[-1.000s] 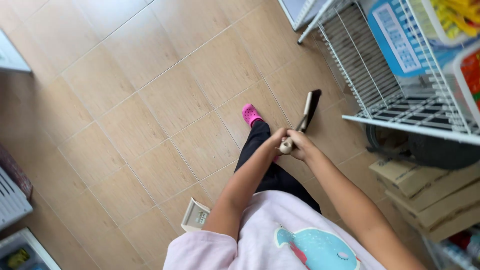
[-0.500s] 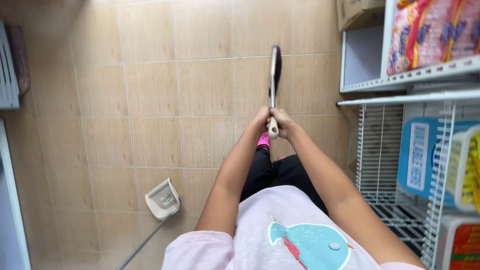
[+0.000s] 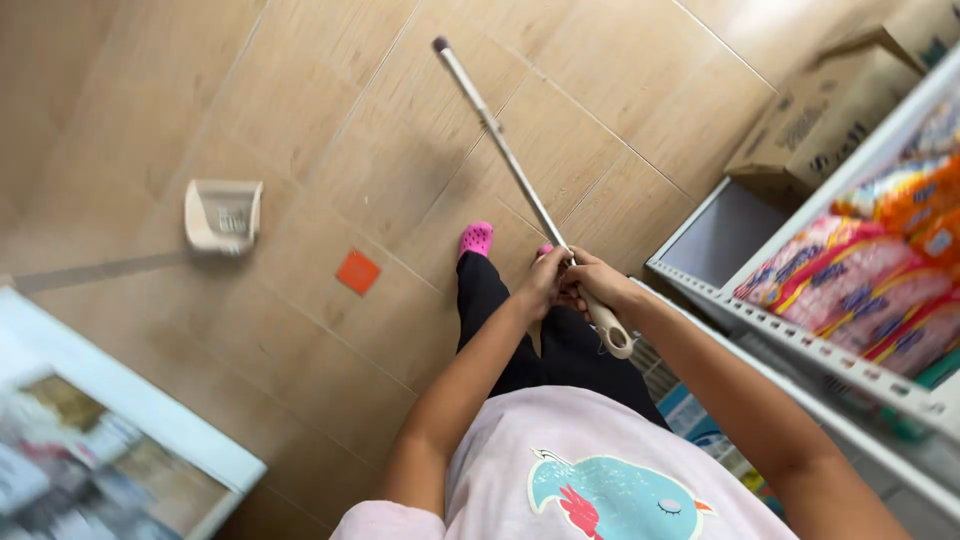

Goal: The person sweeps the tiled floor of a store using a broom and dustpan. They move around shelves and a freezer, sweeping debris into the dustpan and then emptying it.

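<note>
Both my hands grip the upper end of a long metal broom handle [image 3: 500,140] with a beige grip. My left hand [image 3: 546,282] and my right hand [image 3: 598,286] are close together on it, in front of my waist. The handle slants away up and to the left over the tiled floor; its far end is small and the broom head cannot be made out. A beige dustpan [image 3: 223,214] with a long handle lies on the floor to the left, apart from the broom. A small orange square [image 3: 357,271] lies on the tiles between the dustpan and my pink shoe [image 3: 476,239].
A white shelf unit [image 3: 800,330] with colourful packets stands at my right, close to my right arm. A cardboard box [image 3: 825,110] sits on the floor beyond it. A white-framed glass-topped case [image 3: 130,420] fills the lower left.
The view has swung round: the shelves now sit lower right and the dustpan further up left. The broom handle now slants up-left instead of pointing straight ahead. Both hands stay on it.
</note>
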